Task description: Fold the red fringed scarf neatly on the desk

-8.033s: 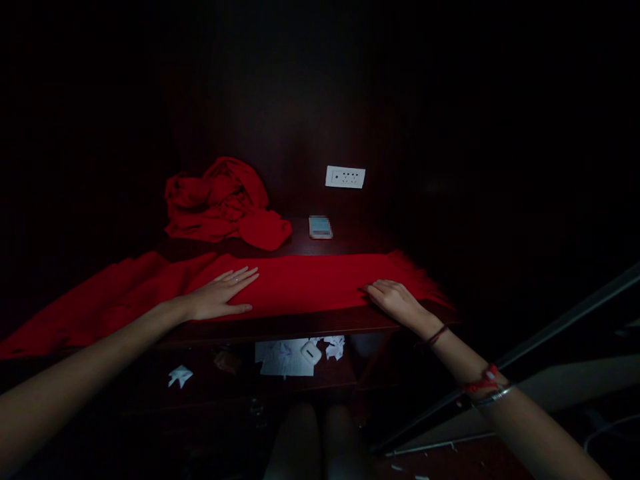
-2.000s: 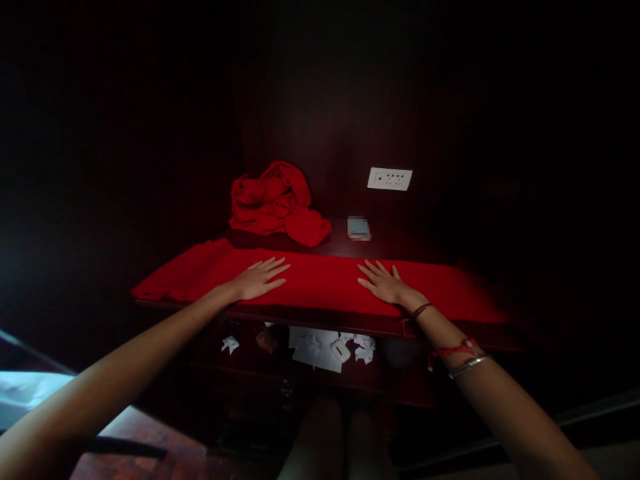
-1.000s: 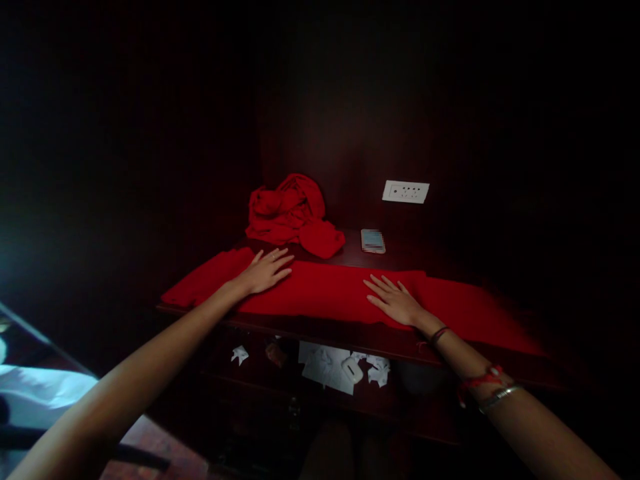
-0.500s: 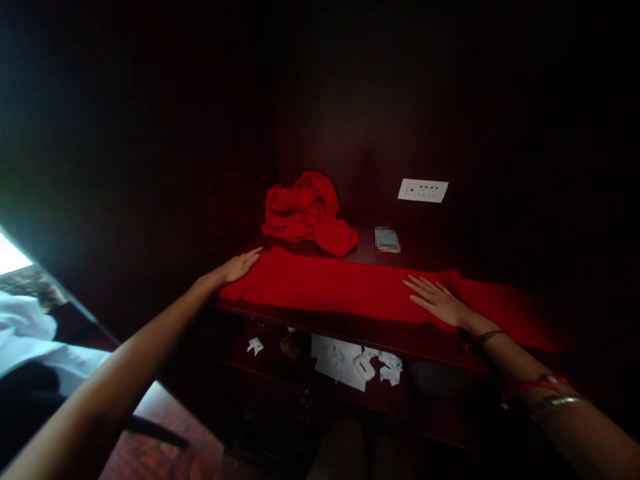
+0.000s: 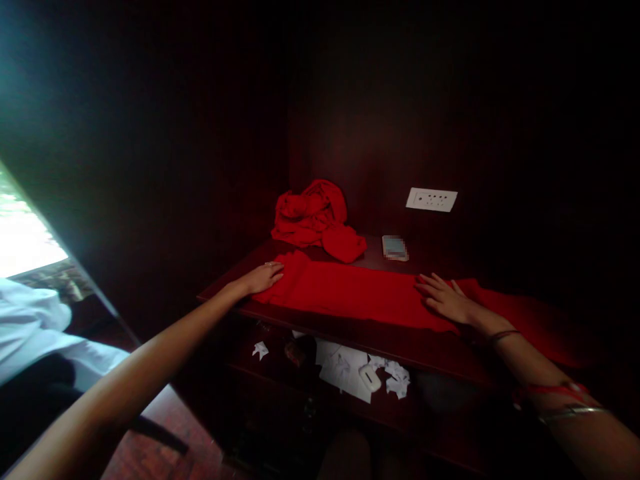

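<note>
A long strip of red cloth [image 5: 350,290] lies flat along the dark wooden desk, its left end slightly wrinkled. My left hand [image 5: 265,277] rests palm down on that left end, fingers stretched out, with a ring on one finger. Farther right, my right hand [image 5: 445,298] lies on the same cloth with its fingers spread. Neither hand grips anything. Beyond the strip sits a crumpled heap of red cloth [image 5: 310,213] against the back wall. To the right, the strip's far end fades into shadow.
A phone-like object [image 5: 395,248], blurred out, lies behind the strip. On the wall is a white socket panel [image 5: 431,199]. The shelf below the desktop holds paper sheets [image 5: 337,363], a white case [image 5: 370,378] and crumpled paper [image 5: 398,380]. White fabric [image 5: 35,327] hangs at the left.
My left hand has slid right, and the cloth's left end has shifted with it and wrinkled. My right hand stays at about the same spot on the cloth. The view has tilted slightly.
</note>
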Demonstrator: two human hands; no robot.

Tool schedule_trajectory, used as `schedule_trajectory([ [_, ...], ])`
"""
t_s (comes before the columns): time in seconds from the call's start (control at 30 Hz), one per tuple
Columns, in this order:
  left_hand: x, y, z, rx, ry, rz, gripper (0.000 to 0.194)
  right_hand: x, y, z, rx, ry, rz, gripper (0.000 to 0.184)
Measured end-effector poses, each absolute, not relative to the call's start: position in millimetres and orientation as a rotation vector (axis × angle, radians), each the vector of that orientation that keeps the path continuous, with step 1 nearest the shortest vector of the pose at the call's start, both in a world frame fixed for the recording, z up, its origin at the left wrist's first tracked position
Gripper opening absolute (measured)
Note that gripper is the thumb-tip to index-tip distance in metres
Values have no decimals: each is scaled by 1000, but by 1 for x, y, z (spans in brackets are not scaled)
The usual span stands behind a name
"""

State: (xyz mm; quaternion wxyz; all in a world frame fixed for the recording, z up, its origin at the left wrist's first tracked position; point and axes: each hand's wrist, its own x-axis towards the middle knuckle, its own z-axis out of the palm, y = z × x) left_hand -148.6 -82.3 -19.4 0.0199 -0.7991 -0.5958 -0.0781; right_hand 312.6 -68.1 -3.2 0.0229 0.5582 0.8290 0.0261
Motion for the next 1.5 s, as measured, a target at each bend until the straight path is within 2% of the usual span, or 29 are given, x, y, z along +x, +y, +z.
schedule_trajectory([
  [0.17,-152,-75,-26,-2341,-1862,-390,43,236,-81,-4,1582,2858,50,59],
  [0.37,-162,-78,-15,-2189,-2005,-393,23,213,-85,-27,1490,2839,-4,57],
  [0.6,-182,-90,8,-1994,-2269,-472,27,244,-82,-29,1500,2810,47,59],
  [0.73,-158,-98,23,-2035,-2127,-693,36,250,-82,-29,1503,2812,46,59],
  [0.83,-147,-101,22,-2208,-2026,-341,46,253,-82,-28,1487,2822,37,59],
  [0.93,-161,-103,10,-2094,-2236,77,41,258,-82,-29,1490,2834,31,57],
  [1.0,-175,-105,2,-2013,-2343,171,41,261,-80,-31,1491,2844,33,57],
  [1.07,-182,-109,-3,-1968,-2347,143,41,263,-79,-32,1484,2848,34,57],
  [1.23,-153,-110,-10,-2151,-1981,-290,46,263,-79,-31,1488,2828,24,58],
  [1.33,-135,-107,-19,-2404,-1985,-213,53,264,-81,-30,1498,2812,23,58],
  [1.5,-143,-106,-27,-2454,-2073,-87,55,266,-81,-31,1480,2839,51,57],
])
